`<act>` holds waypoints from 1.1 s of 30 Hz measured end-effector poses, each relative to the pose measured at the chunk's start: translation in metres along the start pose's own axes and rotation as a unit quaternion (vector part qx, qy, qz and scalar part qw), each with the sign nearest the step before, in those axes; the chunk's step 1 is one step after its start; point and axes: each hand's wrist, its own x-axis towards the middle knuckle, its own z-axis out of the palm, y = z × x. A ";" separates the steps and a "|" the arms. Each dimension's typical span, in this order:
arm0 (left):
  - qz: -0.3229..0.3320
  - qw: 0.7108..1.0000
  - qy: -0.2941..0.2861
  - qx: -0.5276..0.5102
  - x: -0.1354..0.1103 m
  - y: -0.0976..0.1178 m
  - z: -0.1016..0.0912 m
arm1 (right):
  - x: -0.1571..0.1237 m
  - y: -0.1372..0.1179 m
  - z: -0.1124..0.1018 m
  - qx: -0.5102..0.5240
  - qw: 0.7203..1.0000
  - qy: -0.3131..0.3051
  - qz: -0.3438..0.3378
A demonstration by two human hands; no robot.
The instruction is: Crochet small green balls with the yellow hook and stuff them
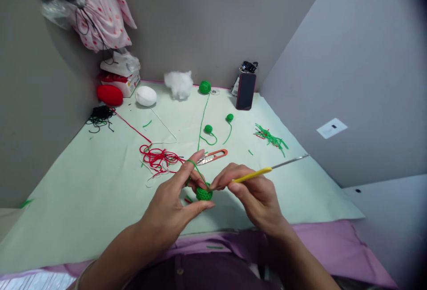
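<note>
A small round green crochet piece [203,193] is pinched between the thumb and fingers of my left hand [173,196]. Green yarn [196,168] loops over the raised index finger of that hand and runs down to the piece. My right hand [256,192] grips a crochet hook [252,175] with a yellow handle, its metal shaft pointing up and right. The fingertips of my right hand meet the upper right side of the crochet piece; the hook's working end is hidden there. Just beyond my hands lie orange-handled thread snips [213,156].
Tangled red yarn [160,159] lies left of the snips. Farther back are a red yarn ball [110,95], a white yarn ball [146,96], white stuffing [179,85], a green yarn ball [204,87] and an upright phone [246,91]. Green yarn scraps [271,138] lie at right.
</note>
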 end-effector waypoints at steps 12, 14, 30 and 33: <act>0.049 0.996 0.007 0.068 0.002 0.002 -0.004 | -0.001 0.003 0.007 0.022 1.000 0.015 -0.014; 0.062 0.994 0.010 0.091 0.002 0.001 -0.004 | -0.001 0.004 0.008 0.025 0.999 0.019 -0.016; 0.239 0.939 0.018 0.248 0.001 -0.011 -0.004 | 0.003 -0.002 0.006 -0.136 0.985 -0.049 -0.098; 0.278 0.910 0.006 0.308 0.000 -0.017 -0.002 | 0.003 -0.004 0.012 -0.266 0.950 -0.063 -0.151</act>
